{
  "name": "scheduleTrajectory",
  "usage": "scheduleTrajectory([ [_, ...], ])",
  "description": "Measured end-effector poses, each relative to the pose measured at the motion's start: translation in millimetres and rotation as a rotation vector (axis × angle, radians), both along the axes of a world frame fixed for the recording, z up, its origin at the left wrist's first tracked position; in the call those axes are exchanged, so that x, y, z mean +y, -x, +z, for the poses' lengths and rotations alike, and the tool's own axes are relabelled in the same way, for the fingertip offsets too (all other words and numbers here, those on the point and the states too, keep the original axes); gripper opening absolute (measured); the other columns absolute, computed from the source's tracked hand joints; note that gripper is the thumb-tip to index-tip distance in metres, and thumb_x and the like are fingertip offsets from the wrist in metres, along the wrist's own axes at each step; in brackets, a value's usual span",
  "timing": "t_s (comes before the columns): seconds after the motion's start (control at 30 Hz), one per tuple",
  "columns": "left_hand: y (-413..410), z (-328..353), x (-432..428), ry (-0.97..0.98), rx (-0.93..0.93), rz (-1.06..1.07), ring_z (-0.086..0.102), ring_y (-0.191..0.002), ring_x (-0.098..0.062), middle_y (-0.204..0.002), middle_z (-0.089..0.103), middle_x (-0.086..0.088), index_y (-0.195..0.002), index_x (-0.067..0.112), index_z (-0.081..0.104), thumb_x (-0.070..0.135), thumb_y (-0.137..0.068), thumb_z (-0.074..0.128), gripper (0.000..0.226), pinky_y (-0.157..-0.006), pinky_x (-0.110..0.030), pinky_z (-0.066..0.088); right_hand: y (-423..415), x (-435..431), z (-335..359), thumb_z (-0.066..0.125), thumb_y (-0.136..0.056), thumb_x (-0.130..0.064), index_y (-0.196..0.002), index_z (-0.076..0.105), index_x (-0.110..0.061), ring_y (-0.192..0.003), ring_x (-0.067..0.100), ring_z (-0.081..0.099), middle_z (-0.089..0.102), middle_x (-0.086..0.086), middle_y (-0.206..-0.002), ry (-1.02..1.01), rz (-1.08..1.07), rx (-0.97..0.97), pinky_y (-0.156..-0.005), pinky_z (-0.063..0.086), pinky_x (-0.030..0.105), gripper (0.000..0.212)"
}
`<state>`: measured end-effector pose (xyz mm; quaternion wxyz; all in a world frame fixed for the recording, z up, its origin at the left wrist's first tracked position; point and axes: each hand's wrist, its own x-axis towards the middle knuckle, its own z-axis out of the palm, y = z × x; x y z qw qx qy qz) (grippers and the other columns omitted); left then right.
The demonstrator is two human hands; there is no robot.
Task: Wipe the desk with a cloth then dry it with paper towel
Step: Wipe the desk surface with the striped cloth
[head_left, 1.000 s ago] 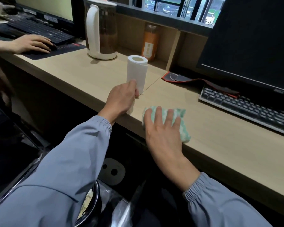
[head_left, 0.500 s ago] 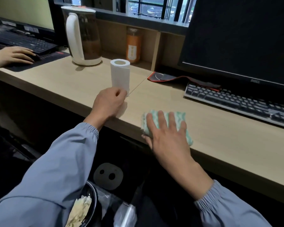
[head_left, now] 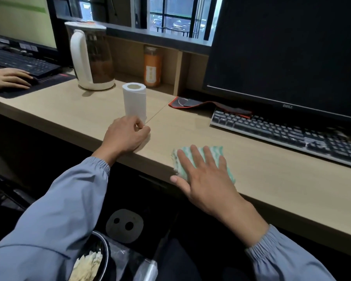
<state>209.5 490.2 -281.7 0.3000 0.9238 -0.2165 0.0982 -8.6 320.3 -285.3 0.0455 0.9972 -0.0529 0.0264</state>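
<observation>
Desk, light wood, seen from above and behind the hands.

Right hand: flat on the green-and-white cloth, fingers straight and spread, thumb hanging over the desk's front edge. Grip fully open, pressing down, nothing clasped. The cloth lies folded at the front edge, just right of centre.

Left hand: fingers curled, grip closed small, thumb and forefinger pinching the paper at the foot of the paper towel roll (how much paper is caught cannot be made out). The roll stands upright on the desk, near the seam between two boards, well left of the cloth.

Behind: kettle, orange bottle in a cubby, dark monitor, keyboard. Far left, another person's hand.
</observation>
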Motion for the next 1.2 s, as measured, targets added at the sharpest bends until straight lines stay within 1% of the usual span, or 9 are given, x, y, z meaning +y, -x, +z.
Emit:
scheduleTrajectory([
  [0.13,-2,-1,-1,0.025,0.008,0.001,0.058,-0.095,-0.026,-0.100,0.066,0.001,-0.090,0.029,0.065,0.049,-0.090,0.057,0.021,-0.079,-0.039,0.046,23,-15,5,-0.001,-0.101,-0.060,-0.157,-0.007,-0.043,-0.155,0.027,-0.006,-0.001,-0.005,-0.169,-0.069,-0.001,-0.001,-0.120,0.007,0.059,0.059],
  [0.2,-1,-1,-3,0.015,-0.013,0.006,0.058,-0.094,-0.026,-0.098,0.066,0.002,-0.090,0.029,0.064,0.048,-0.088,0.057,0.021,-0.080,-0.041,0.047,15,-17,8,0.000,-0.102,-0.058,-0.156,-0.010,-0.046,-0.154,0.026,-0.011,-0.006,-0.008,-0.169,-0.098,0.003,0.040,-0.120,0.002,0.061,0.056],
  [0.3,1,-2,-7,-0.028,-0.053,0.011,0.055,-0.095,-0.026,-0.100,0.065,0.001,-0.099,0.027,0.064,0.046,-0.087,0.056,0.023,-0.087,-0.044,0.048,-21,-15,13,0.004,-0.103,-0.059,-0.155,-0.009,-0.049,-0.153,0.027,-0.018,-0.012,-0.009,-0.168,-0.166,0.006,0.126,-0.118,-0.007,0.064,0.055],
  [0.4,1,-3,-8,-0.037,-0.056,0.022,0.054,-0.097,-0.027,-0.102,0.066,-0.001,-0.100,0.027,0.062,0.043,-0.089,0.055,0.021,-0.089,-0.045,0.046,-70,-18,15,0.007,-0.101,-0.062,-0.154,-0.007,-0.053,-0.152,0.025,-0.022,-0.015,-0.011,-0.167,-0.217,0.003,0.233,-0.116,-0.012,0.064,0.055],
  [0.57,0,-6,-7,-0.036,-0.075,0.011,0.054,-0.094,-0.027,-0.095,0.064,0.002,-0.097,0.027,0.059,0.041,-0.088,0.052,0.018,-0.084,-0.043,0.043,-155,-35,14,0.010,-0.097,-0.068,-0.151,-0.007,-0.056,-0.152,0.025,-0.020,-0.015,-0.013,-0.167,-0.218,0.013,0.293,-0.113,-0.012,0.066,0.058],
  [0.8,-4,-9,-7,-0.017,-0.099,0.002,0.052,-0.088,-0.024,-0.088,0.062,0.005,-0.095,0.029,0.059,0.049,-0.079,0.044,0.030,-0.078,-0.039,0.036,-227,-62,14,0.010,-0.094,-0.071,-0.149,0.000,-0.060,-0.154,0.026,-0.009,-0.004,-0.015,-0.168,-0.215,0.047,0.233,-0.112,-0.006,0.069,0.057],
  [0.97,-5,-9,-5,-0.015,-0.103,-0.006,0.054,-0.086,-0.023,-0.086,0.062,0.007,-0.095,0.029,0.060,0.051,-0.078,0.043,0.032,-0.077,-0.038,0.037,-234,-74,22,0.011,-0.094,-0.073,-0.151,0.004,-0.057,-0.155,0.026,-0.004,0.001,-0.014,-0.168,-0.206,0.089,0.236,-0.115,0.002,0.067,0.059],
  [1.07,-6,-10,-3,-0.004,-0.087,-0.015,0.055,-0.086,-0.022,-0.087,0.061,0.008,-0.094,0.031,0.059,0.052,-0.077,0.043,0.032,-0.076,-0.037,0.037,-220,-85,23,0.010,-0.094,-0.072,-0.153,0.002,-0.055,-0.154,0.026,-0.009,-0.003,-0.013,-0.168,-0.224,0.042,0.258,-0.115,-0.002,0.066,0.061],
  [1.2,-6,-9,-4,-0.014,-0.083,-0.015,0.054,-0.088,-0.022,-0.091,0.061,0.006,-0.095,0.031,0.058,0.052,-0.079,0.045,0.029,-0.076,-0.037,0.037,-191,-85,21,0.009,-0.098,-0.068,-0.153,-0.001,-0.055,-0.154,0.023,-0.013,-0.009,-0.014,-0.168,-0.231,-0.013,0.241,-0.116,-0.007,0.065,0.058],
])
